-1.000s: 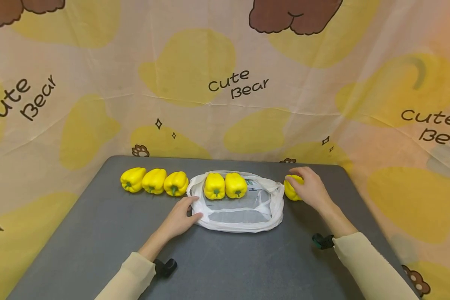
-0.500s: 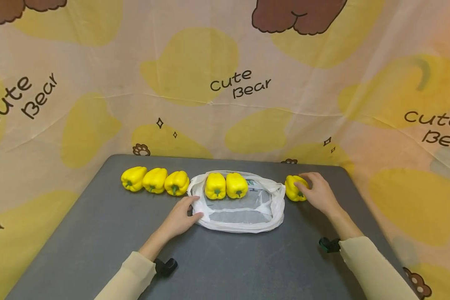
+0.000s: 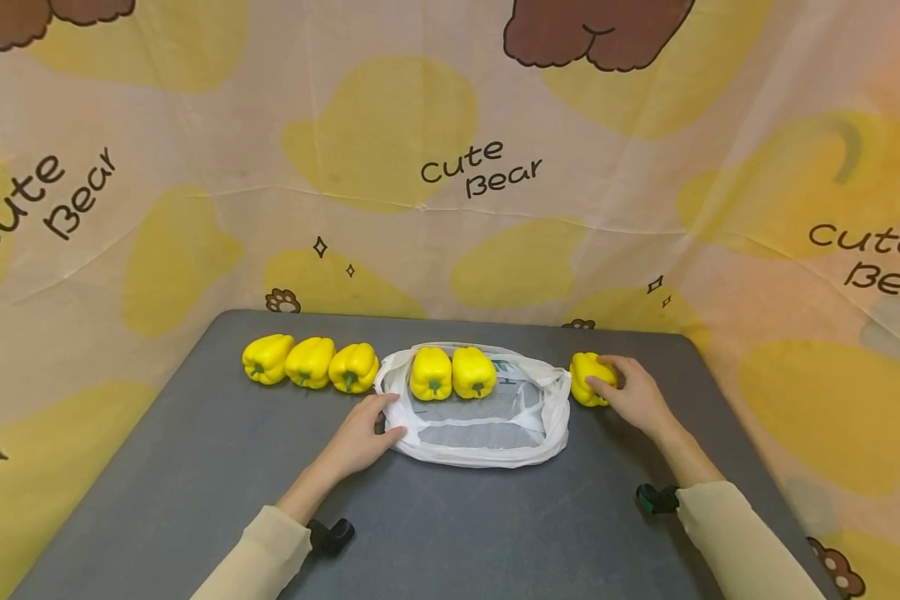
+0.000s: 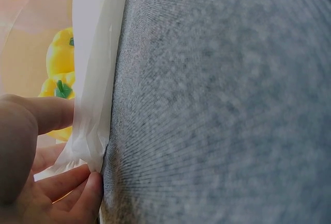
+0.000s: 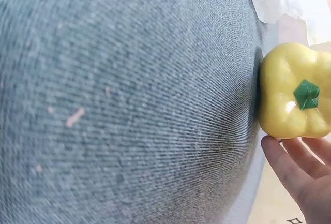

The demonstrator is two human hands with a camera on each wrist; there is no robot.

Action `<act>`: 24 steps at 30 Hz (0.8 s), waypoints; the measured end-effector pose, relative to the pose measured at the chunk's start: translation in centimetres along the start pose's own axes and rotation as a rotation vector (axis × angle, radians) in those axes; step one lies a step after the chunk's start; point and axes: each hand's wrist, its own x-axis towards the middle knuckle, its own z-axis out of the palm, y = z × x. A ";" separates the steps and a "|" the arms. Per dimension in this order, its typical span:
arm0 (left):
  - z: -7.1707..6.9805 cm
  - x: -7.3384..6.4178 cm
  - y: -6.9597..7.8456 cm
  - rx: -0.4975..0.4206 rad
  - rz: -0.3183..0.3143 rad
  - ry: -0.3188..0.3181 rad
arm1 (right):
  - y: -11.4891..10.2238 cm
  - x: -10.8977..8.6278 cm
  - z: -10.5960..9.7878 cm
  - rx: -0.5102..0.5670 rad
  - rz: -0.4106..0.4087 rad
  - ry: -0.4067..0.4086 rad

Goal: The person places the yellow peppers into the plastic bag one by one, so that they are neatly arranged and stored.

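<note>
A white plastic bag (image 3: pixel 480 454) lies on the table with its mouth spread wide. Two yellow bell peppers (image 3: pixel 452 373) sit side by side in its opening, toward the back. My left hand (image 3: pixel 360 433) holds the bag's left edge; in the left wrist view the thumb and fingers (image 4: pixel 77 193) are on either side of the plastic. Just right of the bag is a single yellow bell pepper (image 3: pixel 589 377). My right hand (image 3: pixel 633 396) touches its right side with extended fingers. In the right wrist view, the fingertips (image 5: pixel 271 144) meet the pepper beside its green stem.
A row of three yellow bell peppers (image 3: pixel 309 363) stands left of the bag on the grey table (image 3: pixel 450 533). A patterned cloth (image 3: pixel 390 133) hangs behind and around the table.
My right hand has drawn back from over the single pepper to its right side, uncovering more of it. My left hand and the bag keep their places.
</note>
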 end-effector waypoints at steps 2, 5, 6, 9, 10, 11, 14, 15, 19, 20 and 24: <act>0.0 0.0 0.0 -0.002 -0.001 -0.001 | 0.1 0.0 0.1 0.015 0.008 0.002; 0.0 0.0 0.0 -0.006 -0.008 -0.007 | 0.2 -0.1 0.1 0.031 0.017 0.007; 0.0 0.0 0.0 -0.006 -0.009 -0.006 | 0.2 0.0 0.1 0.034 0.018 0.009; -0.1 0.0 0.0 -0.004 -0.009 -0.008 | 0.3 0.0 0.2 0.035 0.020 0.019; -0.1 0.0 0.0 -0.002 -0.008 -0.008 | 0.3 0.0 0.2 0.035 0.019 0.025; -0.1 0.1 0.0 0.001 -0.006 -0.007 | 0.2 0.0 0.2 0.036 0.019 0.030; -0.1 0.1 0.0 0.003 -0.001 -0.006 | 0.0 -0.1 0.0 0.041 0.015 0.043; -0.1 0.1 0.0 0.002 -0.001 -0.007 | -0.1 -0.1 -0.1 0.042 0.014 0.047; -0.2 0.0 0.1 -0.005 -0.004 -0.008 | -0.9 -0.1 -0.6 0.048 0.006 0.068; -0.2 0.0 0.1 -0.007 -0.004 -0.009 | -1.1 -0.1 -0.8 0.046 0.005 0.075; -0.2 0.0 0.1 -0.006 -0.005 -0.008 | -2.0 0.1 -1.4 0.042 -0.008 0.104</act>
